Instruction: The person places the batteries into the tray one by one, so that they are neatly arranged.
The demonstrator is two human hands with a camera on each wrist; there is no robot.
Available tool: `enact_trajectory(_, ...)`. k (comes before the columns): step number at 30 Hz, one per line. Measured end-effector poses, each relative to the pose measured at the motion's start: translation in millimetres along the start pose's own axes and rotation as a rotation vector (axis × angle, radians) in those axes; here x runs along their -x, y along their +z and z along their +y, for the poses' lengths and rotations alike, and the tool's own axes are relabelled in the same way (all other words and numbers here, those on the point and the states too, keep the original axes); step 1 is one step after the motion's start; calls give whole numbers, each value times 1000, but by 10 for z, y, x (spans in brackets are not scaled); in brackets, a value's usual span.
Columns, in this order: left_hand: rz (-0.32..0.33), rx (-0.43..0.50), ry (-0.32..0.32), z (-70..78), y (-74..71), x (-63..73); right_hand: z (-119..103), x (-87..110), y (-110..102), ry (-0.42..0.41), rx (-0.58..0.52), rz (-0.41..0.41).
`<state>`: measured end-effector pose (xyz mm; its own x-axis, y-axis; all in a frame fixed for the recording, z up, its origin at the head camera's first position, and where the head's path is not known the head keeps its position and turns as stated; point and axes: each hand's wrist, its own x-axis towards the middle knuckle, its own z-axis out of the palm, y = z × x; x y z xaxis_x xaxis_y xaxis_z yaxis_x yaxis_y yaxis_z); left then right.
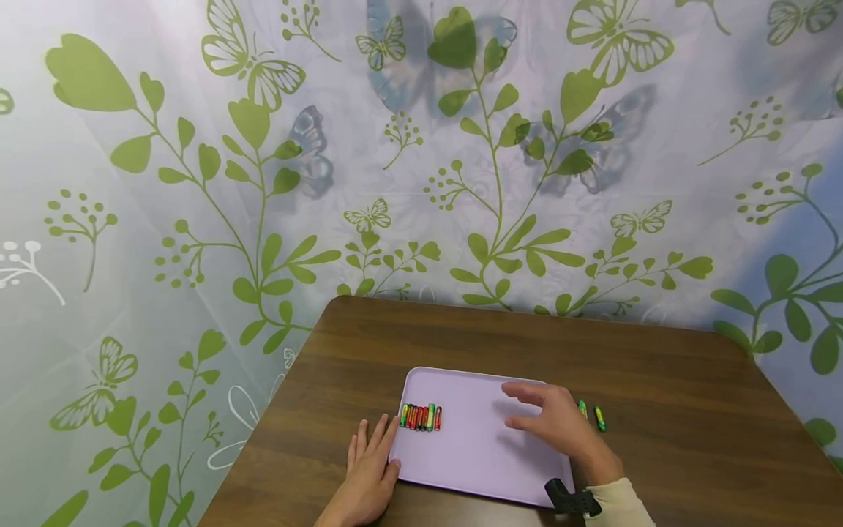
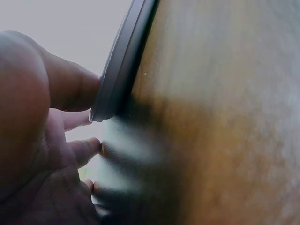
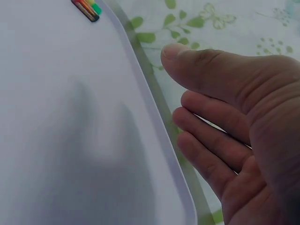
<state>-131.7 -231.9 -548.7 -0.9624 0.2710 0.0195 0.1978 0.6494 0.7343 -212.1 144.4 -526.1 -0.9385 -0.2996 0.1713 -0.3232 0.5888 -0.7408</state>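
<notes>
A lilac tray (image 1: 467,457) lies on the table, with a row of several red and green batteries (image 1: 421,418) side by side near its left edge. My left hand (image 1: 369,472) rests at that edge, fingers stretched out. In the left wrist view its thumb (image 2: 75,86) touches the tray's rim (image 2: 117,65). Above the tray's right part hovers my right hand (image 1: 556,421), thumb and fingers apart, nothing between them. The right wrist view shows the same spread right hand (image 3: 243,122) and a few batteries (image 3: 86,9) at the top.
Two green batteries, one partly hidden behind the right hand and one in full view (image 1: 600,419), lie right of the tray on the brown wooden table (image 1: 685,439). A curtain (image 1: 408,183) with leaves and butterflies hangs behind the table.
</notes>
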Motion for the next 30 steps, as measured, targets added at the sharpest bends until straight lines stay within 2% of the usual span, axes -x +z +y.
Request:
enact_trajectory(8, 0, 1, -1, -2, 0, -2, 107, 134, -240, 13, 57, 34)
enact_trajectory(15, 4, 3, 0, 0, -6, 0, 163, 241, -467, 53, 115, 25)
enact_trajectory(30, -3, -4, -12, 19, -29, -20, 301, 422, -784, 116, 187, 64)
